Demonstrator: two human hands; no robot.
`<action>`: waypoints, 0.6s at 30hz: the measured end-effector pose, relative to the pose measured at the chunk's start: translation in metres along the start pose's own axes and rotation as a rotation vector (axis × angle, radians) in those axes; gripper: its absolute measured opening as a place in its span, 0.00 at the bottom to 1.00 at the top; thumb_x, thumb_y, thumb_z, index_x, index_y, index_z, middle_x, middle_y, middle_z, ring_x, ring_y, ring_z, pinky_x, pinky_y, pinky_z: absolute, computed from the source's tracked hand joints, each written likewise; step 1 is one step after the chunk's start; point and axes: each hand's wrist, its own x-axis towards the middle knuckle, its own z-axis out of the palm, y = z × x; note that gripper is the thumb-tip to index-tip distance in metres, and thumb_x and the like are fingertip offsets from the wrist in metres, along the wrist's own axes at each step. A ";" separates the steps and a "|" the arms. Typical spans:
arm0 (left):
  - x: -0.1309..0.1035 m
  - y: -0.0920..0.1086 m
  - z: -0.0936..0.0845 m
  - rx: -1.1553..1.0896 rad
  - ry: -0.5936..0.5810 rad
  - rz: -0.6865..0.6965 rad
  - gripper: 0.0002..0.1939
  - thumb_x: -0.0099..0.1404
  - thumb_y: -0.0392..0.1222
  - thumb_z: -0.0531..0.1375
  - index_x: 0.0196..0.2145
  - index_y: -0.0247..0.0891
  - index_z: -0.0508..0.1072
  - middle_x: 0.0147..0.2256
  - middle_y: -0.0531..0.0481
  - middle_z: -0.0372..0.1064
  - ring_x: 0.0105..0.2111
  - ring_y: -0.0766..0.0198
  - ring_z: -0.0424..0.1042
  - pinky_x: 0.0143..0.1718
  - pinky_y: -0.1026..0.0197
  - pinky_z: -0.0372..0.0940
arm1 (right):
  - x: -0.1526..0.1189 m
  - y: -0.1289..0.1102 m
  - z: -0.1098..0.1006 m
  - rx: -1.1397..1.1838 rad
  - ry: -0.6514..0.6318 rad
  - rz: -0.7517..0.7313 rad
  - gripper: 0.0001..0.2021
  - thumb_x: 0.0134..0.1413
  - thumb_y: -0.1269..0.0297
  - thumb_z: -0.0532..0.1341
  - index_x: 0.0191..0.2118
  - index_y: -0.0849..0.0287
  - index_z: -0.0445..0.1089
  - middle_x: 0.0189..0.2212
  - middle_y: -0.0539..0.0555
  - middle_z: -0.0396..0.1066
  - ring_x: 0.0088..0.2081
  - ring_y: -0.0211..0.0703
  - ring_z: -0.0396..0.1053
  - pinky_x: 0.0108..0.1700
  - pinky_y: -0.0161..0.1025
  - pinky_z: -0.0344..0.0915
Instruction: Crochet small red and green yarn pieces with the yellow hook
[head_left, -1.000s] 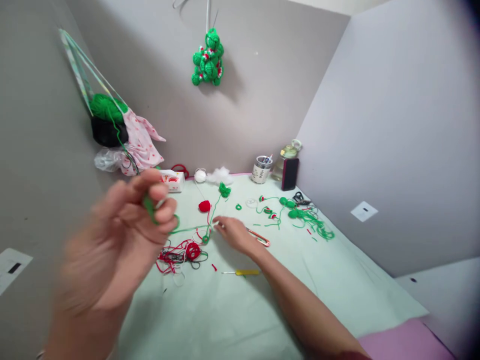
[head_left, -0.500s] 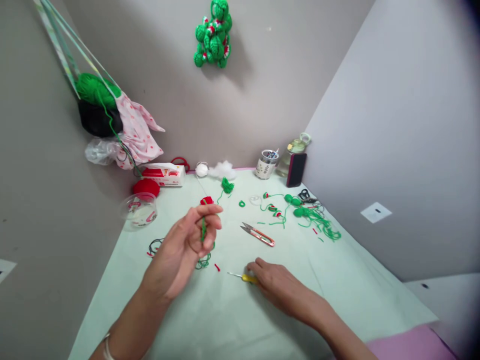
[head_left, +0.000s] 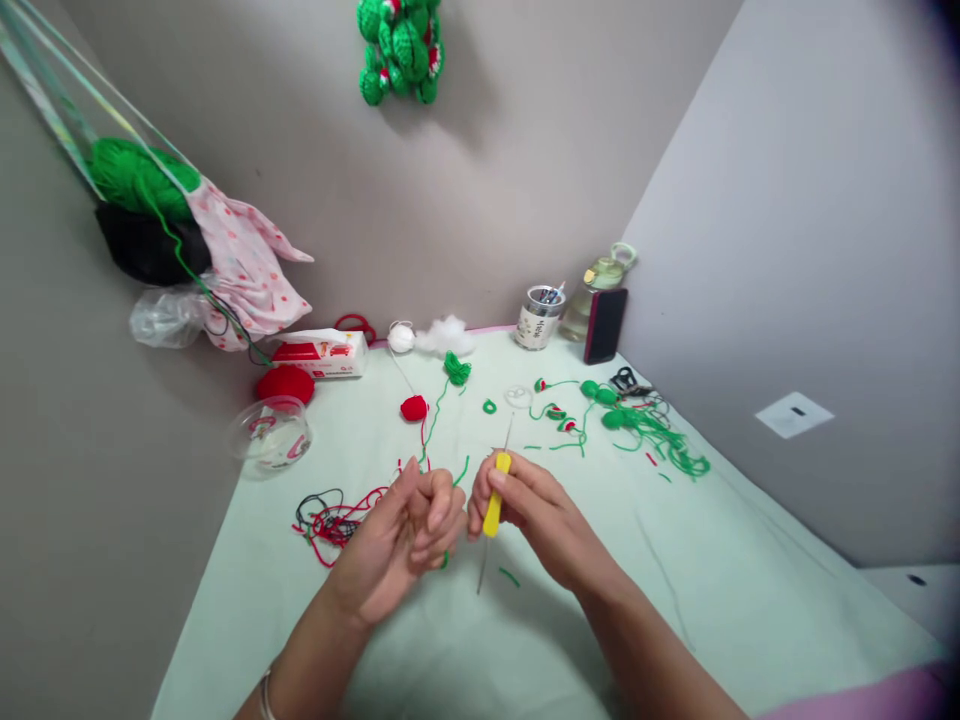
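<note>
My right hand (head_left: 544, 515) grips a double-ended crochet hook (head_left: 492, 512) by its yellow handle. One metal end points up and away, the other down toward me. Close beside it, my left hand (head_left: 401, 545) is raised with fingers curled. A strand of green yarn (head_left: 462, 470) sticks out beyond those fingers, and a bit of green shows below them. Most of what lies inside the left fingers is hidden. Behind the left hand is a tangle of red and black yarn (head_left: 337, 525). The thread snips are hidden behind my right hand.
Farther back lie a red yarn ball (head_left: 414, 408), a green yarn bundle (head_left: 457, 369) and a small green ring (head_left: 489, 407). Crocheted green pieces (head_left: 600, 392) with loose strands lie right. A clear plastic tub (head_left: 279, 440), tissue box (head_left: 330, 357), pen tin (head_left: 538, 318) and phone (head_left: 605, 327) line the edges.
My right hand has lifted the crochet hook off the table and brought it next to my left hand. The left hand has come lower and curled its fingers more.
</note>
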 end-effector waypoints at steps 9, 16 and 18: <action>0.011 -0.016 -0.015 0.273 0.086 -0.033 0.31 0.68 0.68 0.63 0.23 0.37 0.74 0.19 0.57 0.55 0.19 0.70 0.48 0.22 0.64 0.45 | 0.014 0.015 0.006 0.039 0.291 0.018 0.18 0.51 0.48 0.75 0.31 0.58 0.74 0.18 0.41 0.57 0.19 0.30 0.48 0.22 0.33 0.47; 0.018 -0.027 -0.011 0.459 0.473 0.195 0.21 0.63 0.62 0.72 0.37 0.40 0.87 0.31 0.49 0.74 0.31 0.64 0.69 0.34 0.63 0.64 | 0.006 0.022 0.009 -0.394 0.323 -0.452 0.06 0.61 0.64 0.71 0.31 0.53 0.83 0.25 0.49 0.73 0.29 0.40 0.69 0.35 0.38 0.65; 0.018 -0.028 -0.008 0.250 0.552 0.185 0.22 0.56 0.58 0.77 0.41 0.41 0.88 0.33 0.49 0.77 0.32 0.65 0.71 0.34 0.65 0.66 | 0.006 0.025 0.008 -0.404 0.232 -0.404 0.07 0.64 0.59 0.70 0.35 0.53 0.84 0.26 0.50 0.72 0.29 0.39 0.68 0.34 0.38 0.65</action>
